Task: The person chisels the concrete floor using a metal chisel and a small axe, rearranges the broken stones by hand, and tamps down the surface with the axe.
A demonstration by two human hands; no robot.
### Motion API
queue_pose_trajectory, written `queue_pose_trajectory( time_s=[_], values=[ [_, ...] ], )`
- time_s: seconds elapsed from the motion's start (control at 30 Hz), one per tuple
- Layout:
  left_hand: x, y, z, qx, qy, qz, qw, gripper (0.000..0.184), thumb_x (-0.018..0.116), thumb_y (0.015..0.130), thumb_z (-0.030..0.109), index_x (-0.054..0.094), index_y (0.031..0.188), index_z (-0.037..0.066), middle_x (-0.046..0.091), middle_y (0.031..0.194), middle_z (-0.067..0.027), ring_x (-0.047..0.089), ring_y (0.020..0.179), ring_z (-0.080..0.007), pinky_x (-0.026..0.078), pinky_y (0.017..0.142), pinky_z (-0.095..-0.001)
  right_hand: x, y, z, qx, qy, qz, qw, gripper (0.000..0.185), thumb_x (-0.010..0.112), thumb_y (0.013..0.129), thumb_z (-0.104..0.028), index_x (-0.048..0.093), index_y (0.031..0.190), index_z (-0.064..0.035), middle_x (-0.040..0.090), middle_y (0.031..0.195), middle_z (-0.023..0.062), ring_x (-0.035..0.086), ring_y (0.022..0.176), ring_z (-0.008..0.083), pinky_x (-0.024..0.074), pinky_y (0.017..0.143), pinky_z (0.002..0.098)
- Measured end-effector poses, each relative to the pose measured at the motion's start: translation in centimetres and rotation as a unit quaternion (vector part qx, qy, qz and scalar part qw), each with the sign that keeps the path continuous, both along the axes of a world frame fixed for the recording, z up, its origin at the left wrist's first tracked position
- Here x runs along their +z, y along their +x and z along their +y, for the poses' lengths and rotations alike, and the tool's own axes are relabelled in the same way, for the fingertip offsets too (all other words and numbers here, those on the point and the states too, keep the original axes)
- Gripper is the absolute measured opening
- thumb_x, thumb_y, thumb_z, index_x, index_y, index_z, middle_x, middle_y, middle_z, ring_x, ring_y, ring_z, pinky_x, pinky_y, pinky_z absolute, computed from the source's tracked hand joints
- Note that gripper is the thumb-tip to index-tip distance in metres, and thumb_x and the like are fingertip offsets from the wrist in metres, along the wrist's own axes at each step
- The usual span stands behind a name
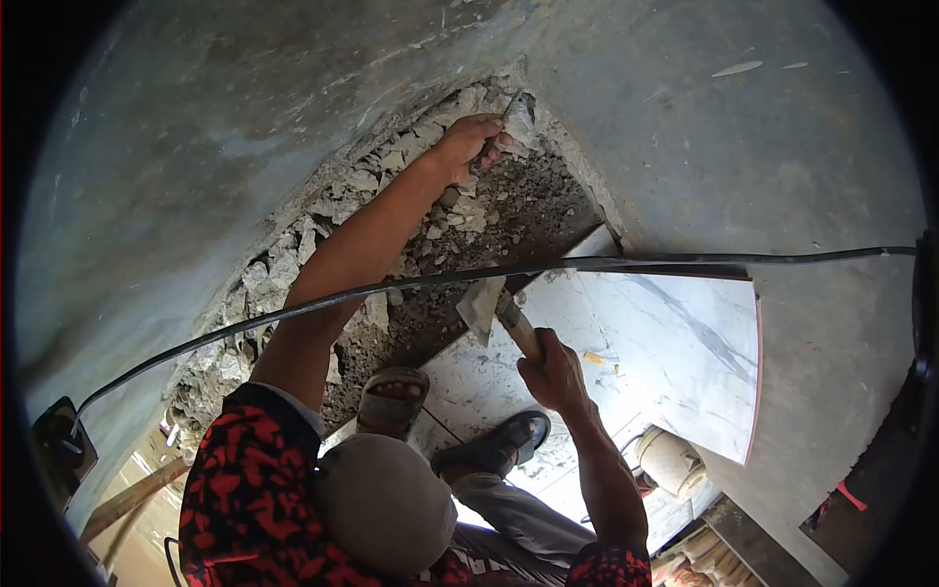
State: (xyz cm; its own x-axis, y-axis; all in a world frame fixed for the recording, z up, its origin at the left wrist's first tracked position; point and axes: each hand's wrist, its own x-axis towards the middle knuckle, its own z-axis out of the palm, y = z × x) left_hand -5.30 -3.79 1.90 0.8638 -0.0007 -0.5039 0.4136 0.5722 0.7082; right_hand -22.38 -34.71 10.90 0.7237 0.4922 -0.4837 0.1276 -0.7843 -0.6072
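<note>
My left hand (pixel 474 147) reaches up into the corner of the broken wall base, its fingers closed around a slim dark chisel (pixel 513 106). The chisel's upper end points at the chipped corner, beside a pale lump of rubble (pixel 523 122). Lower down, over the edge of the marble-look floor tiles, my right hand (pixel 555 372) grips the wooden handle of a hatchet (pixel 479 309). Its broad, flat, pale head is apart from the chisel. Broken plaster and grit (pixel 528 196) lie beneath my left hand.
A black cable (pixel 430 281) crosses the view in front of my arms. A large marble-look tile (pixel 675 333) lies at the right, with a whitish bucket (pixel 670 462) below it. Smooth grey walls (pixel 724 147) meet at the corner. My sandalled feet stand by the tile edge.
</note>
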Motion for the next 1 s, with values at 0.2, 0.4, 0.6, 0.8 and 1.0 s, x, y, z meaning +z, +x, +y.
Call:
queue_pose_trajectory(
  time_s=[0.2, 0.4, 0.6, 0.8, 1.0],
  values=[
    [0.4, -0.1, 0.3, -0.004, -0.004, 0.002, 1.000, 0.029, 0.042, 0.100, 0.015, 0.046, 0.127, 0.003, 0.056, 0.086, -0.0027, 0.045, 0.057, -0.0062, 0.039, 0.042, -0.0194, -0.6, -0.6, 1.0, 0.013, 0.007, -0.024, 1.000, 0.033, 0.062, 0.079, -0.013, 0.049, 0.109, -0.0069, 0.064, 0.077, 0.0215, 0.064, 0.072, 0.0416, 0.0503, 0.062, 0.0474],
    [0.5, -0.1, 0.4, -0.014, 0.021, 0.001, 1.000, 0.030, 0.042, 0.100, 0.016, 0.047, 0.126, 0.003, 0.056, 0.085, -0.0024, 0.045, 0.057, -0.0061, 0.039, 0.044, -0.0186, -0.9, -0.6, 1.6, -0.021, 0.028, -0.004, 0.999, 0.034, 0.064, 0.080, -0.016, 0.048, 0.109, -0.0066, 0.064, 0.076, 0.0209, 0.063, 0.071, 0.0422, 0.0503, 0.062, 0.0482],
    [0.0, 0.3, 1.2, -0.048, 0.106, -0.012, 0.993, 0.033, 0.045, 0.100, 0.019, 0.051, 0.127, 0.001, 0.058, 0.085, -0.0014, 0.046, 0.057, -0.0061, 0.040, 0.047, -0.0204, -2.9, -1.6, 1.6, -0.058, -0.017, -0.010, 0.998, 0.034, 0.065, 0.079, -0.017, 0.049, 0.107, -0.0046, 0.063, 0.079, 0.0213, 0.063, 0.077, 0.0412, 0.0493, 0.068, 0.0459],
    [0.2, 0.5, 1.3, -0.066, 0.134, -0.010, 0.989, 0.033, 0.045, 0.100, 0.022, 0.053, 0.125, 0.001, 0.057, 0.084, 0.0002, 0.044, 0.058, -0.0060, 0.039, 0.048, -0.0207, -2.7, -2.5, 1.3, -0.047, -0.014, -0.019, 0.999, 0.037, 0.064, 0.078, -0.016, 0.047, 0.110, -0.0056, 0.065, 0.084, 0.0212, 0.063, 0.075, 0.0424, 0.0494, 0.066, 0.0483],
    [0.4, 0.8, 1.2, -0.047, 0.099, 0.029, 0.994, 0.031, 0.045, 0.101, 0.022, 0.055, 0.123, 0.003, 0.056, 0.081, 0.0028, 0.044, 0.059, -0.0052, 0.039, 0.049, -0.0207, -1.7, -2.0, 1.3, 0.006, -0.021, -0.033, 0.999, 0.037, 0.065, 0.078, -0.017, 0.047, 0.109, -0.0070, 0.065, 0.088, 0.0187, 0.064, 0.077, 0.0397, 0.0505, 0.067, 0.0469]
  ],
)
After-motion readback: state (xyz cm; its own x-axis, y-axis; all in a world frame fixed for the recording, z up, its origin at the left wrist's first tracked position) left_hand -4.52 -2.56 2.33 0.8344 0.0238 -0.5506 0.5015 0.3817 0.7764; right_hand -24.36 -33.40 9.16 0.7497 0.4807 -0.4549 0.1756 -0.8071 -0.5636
